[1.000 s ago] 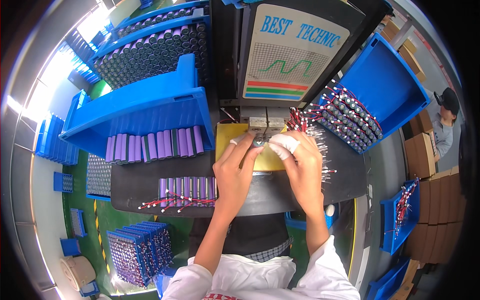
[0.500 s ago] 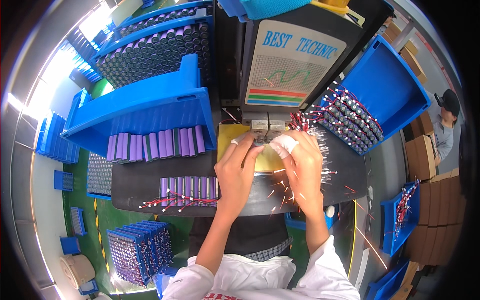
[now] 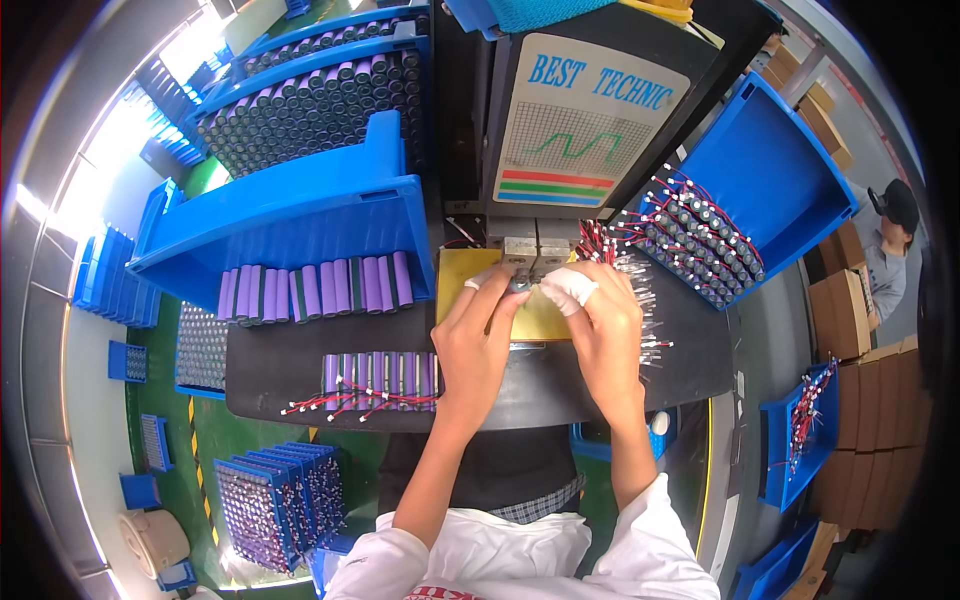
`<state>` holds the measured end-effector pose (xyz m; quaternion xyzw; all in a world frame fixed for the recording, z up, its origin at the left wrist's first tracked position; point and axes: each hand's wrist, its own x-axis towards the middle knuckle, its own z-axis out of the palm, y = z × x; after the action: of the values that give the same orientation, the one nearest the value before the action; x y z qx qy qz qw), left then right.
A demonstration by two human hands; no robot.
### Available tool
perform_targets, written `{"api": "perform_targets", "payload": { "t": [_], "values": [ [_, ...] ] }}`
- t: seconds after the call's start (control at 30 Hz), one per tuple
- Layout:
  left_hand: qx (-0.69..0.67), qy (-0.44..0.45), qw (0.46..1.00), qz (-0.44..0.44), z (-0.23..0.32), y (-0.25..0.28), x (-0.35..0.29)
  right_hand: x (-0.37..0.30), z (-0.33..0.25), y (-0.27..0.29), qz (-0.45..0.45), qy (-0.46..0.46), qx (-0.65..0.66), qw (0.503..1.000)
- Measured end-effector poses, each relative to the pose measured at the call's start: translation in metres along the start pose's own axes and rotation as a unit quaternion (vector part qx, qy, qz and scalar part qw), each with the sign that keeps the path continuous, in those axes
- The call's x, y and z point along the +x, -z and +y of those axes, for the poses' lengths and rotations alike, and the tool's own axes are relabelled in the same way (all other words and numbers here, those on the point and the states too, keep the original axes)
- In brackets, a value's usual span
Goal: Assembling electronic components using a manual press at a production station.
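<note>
Both my hands meet under the metal electrodes of a spot welder, above a yellow plate. My left hand is closed round a battery cell; only its grey end shows between the fingers. My right hand, with white wrapping on its fingers, pinches at the same spot from the right. What sits between its fingertips is too small to make out. Right beside that hand lies a bunch of red and black wire leads with white connectors.
At left a tilted blue bin holds purple cells. Purple cells with leads line the black bench's front. Another blue bin with wired cells stands at right. Beyond it, a person is near cardboard boxes.
Sparks flew from under the electrodes across the bench to the lower right; now none show. My hands keep nearly the same place and grip. The view has shifted slightly.
</note>
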<state>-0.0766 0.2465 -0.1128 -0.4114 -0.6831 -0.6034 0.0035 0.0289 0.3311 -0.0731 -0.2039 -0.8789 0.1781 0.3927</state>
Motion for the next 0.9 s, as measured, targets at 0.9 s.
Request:
{"api": "perform_targets", "payload": {
  "t": [0.9],
  "values": [
    [-0.029, -0.122, 0.992, -0.008, 0.013, 0.012, -0.053, -0.025, -0.007, 0.003, -0.049, -0.267, 0.353, 0.895]
  ]
}}
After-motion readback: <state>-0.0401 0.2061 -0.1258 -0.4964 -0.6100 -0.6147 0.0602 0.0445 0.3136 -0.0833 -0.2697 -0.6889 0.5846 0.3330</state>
